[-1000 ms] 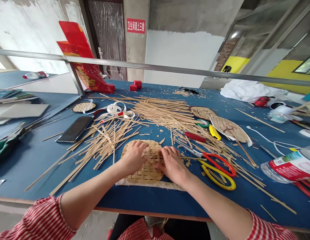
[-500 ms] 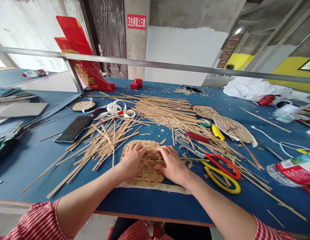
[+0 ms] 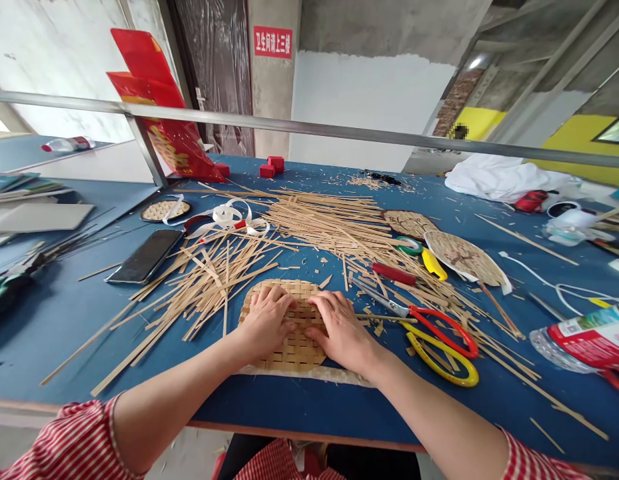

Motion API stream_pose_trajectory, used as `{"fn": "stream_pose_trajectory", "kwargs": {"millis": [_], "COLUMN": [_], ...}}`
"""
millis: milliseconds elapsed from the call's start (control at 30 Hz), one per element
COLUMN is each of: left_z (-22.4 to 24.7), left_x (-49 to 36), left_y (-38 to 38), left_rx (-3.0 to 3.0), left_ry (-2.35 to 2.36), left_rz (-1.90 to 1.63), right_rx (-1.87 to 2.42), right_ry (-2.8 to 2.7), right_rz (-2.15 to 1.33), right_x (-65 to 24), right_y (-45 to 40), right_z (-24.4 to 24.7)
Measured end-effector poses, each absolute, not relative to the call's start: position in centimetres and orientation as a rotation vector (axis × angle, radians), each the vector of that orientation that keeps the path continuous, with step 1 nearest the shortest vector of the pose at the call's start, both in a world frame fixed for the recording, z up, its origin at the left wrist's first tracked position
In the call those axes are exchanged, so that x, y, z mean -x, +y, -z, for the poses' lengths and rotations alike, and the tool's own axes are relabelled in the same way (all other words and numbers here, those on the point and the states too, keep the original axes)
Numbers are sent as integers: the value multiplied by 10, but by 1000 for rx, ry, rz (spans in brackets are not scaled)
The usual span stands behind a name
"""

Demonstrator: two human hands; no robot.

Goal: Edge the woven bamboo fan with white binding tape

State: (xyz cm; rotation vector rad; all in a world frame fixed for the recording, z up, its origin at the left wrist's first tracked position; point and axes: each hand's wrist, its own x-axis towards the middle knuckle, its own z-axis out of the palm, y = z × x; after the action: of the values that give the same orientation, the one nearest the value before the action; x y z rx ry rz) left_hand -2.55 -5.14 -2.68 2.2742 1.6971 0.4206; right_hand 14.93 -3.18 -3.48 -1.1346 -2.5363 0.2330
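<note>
A woven bamboo mat (image 3: 295,353) with a rounded far edge lies flat on the table in front of me. My left hand (image 3: 270,315) bears down on its left half, fingers bent and thumb pointing inward. Over the right half is my right hand (image 3: 339,327), gripping the weave with its thumb apart from the fingers. The two thumbs face each other across a narrow gap of weave. A thin bamboo strip (image 3: 386,319) sticks out to the right from under my right hand. Under the mat's near edge runs a pale strip (image 3: 309,375).
Loose bamboo strips (image 3: 329,220) lie beyond and on both sides. Scissors with red and yellow handles (image 3: 442,327) rest close to my right hand. Also around are a phone (image 3: 146,257), white ribbon (image 3: 229,215), a fan (image 3: 469,257), a yellow-handled tool (image 3: 433,265) and a bottle (image 3: 579,340).
Almost nothing differs. Both hands stay on the mat, with my right fingers shifted very slightly to the left; the whole view has drifted a little.
</note>
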Motion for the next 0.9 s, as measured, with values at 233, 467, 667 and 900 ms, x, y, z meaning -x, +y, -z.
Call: {"fn": "stream_pose_trajectory", "kwargs": {"millis": [233,467,667,900], "left_z": [27,31,30,30], "left_x": [26,28,27,27], "left_y": [-51,-50,-50,-50], "left_rx": [-2269,-2256,-2266,-2252], "left_ry": [1685,1675,1669,1680], "left_rz": [-433,-473,-485,-447], "right_rx": [1131,1135,1140,1137], "right_ry": [-2527,-2533,-2547,-2549], "right_rz": [-248,-270,-260,-242], "right_x": [-149,-149,-149,-149], "right_y": [-33,-33,-33,-32], "right_z": [33,33,33,34]}}
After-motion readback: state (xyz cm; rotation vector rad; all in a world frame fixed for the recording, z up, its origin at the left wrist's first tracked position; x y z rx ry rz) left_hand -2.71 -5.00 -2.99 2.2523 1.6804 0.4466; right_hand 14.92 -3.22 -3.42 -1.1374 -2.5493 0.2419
